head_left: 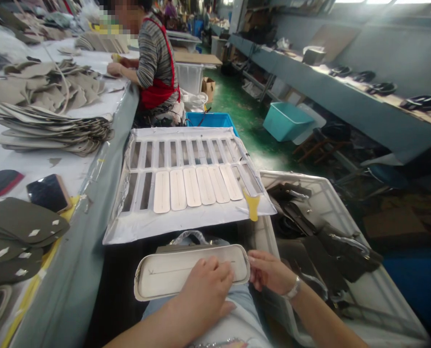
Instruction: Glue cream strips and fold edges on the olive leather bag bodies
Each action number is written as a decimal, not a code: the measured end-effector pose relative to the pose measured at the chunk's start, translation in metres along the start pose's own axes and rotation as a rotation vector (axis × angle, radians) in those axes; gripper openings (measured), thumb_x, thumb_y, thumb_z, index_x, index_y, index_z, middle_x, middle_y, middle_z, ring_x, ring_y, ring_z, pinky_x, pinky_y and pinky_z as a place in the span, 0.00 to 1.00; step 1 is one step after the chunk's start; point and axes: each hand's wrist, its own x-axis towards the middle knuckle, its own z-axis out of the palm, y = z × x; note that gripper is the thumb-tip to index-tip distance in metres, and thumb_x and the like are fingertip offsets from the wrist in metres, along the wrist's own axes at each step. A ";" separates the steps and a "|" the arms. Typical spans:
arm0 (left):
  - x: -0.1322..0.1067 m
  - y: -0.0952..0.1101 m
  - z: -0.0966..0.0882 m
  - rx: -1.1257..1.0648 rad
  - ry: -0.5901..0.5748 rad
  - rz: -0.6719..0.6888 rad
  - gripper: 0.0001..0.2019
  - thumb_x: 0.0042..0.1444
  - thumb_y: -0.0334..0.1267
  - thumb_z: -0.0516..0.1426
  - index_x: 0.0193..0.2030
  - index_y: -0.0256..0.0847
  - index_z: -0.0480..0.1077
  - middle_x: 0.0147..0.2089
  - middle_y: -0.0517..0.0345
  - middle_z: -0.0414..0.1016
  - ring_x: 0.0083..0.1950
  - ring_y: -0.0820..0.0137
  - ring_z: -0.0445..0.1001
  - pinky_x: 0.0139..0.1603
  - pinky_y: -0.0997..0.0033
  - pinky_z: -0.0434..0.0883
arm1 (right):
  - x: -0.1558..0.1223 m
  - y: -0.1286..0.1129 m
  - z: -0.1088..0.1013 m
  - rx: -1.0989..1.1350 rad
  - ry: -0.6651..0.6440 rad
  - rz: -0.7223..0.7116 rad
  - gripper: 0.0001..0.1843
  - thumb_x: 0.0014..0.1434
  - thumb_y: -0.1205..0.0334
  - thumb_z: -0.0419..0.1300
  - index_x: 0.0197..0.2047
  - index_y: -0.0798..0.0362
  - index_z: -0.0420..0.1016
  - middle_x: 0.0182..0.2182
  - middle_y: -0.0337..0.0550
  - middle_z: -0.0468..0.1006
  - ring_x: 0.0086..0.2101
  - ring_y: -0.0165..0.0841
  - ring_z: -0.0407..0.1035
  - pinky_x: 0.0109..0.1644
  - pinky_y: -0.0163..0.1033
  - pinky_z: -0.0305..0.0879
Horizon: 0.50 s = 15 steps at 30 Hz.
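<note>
A long cream-coloured piece with rounded ends [171,275] lies across my lap, a thin line running along its middle. My left hand [204,290] rests on top of its right half, fingers curled and pressing down. My right hand [269,271] grips the piece's right end, fingers closed on the edge; a bracelet sits at that wrist. Just beyond is a white slotted board [146,224] with several matching cream strips [197,187] laid in its lower row. A yellow scraper-like tool [252,205] lies at the board's right edge.
A grey-edged table [77,251] on the left holds a phone [48,192], olive cut pieces [15,232] and stacked beige pieces [55,128]. A white crate of dark parts [324,232] sits right. A co-worker in a red apron [155,63] works farther along; blue bins stand beyond.
</note>
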 end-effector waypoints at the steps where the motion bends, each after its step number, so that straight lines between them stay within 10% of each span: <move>1: 0.000 0.000 0.000 -0.006 -0.005 -0.002 0.25 0.51 0.52 0.57 0.53 0.41 0.64 0.53 0.54 0.68 0.46 0.60 0.63 0.43 0.61 0.62 | 0.002 0.003 -0.001 0.038 0.005 0.000 0.22 0.46 0.46 0.63 0.30 0.54 0.59 0.15 0.33 0.71 0.14 0.24 0.65 0.17 0.27 0.60; 15: 0.009 0.003 -0.007 -0.008 -0.076 -0.021 0.26 0.51 0.53 0.56 0.51 0.37 0.66 0.52 0.47 0.68 0.48 0.57 0.64 0.45 0.58 0.64 | 0.002 -0.046 0.028 -0.618 0.165 0.153 0.15 0.54 0.54 0.55 0.24 0.53 0.58 0.13 0.34 0.70 0.12 0.24 0.63 0.13 0.26 0.57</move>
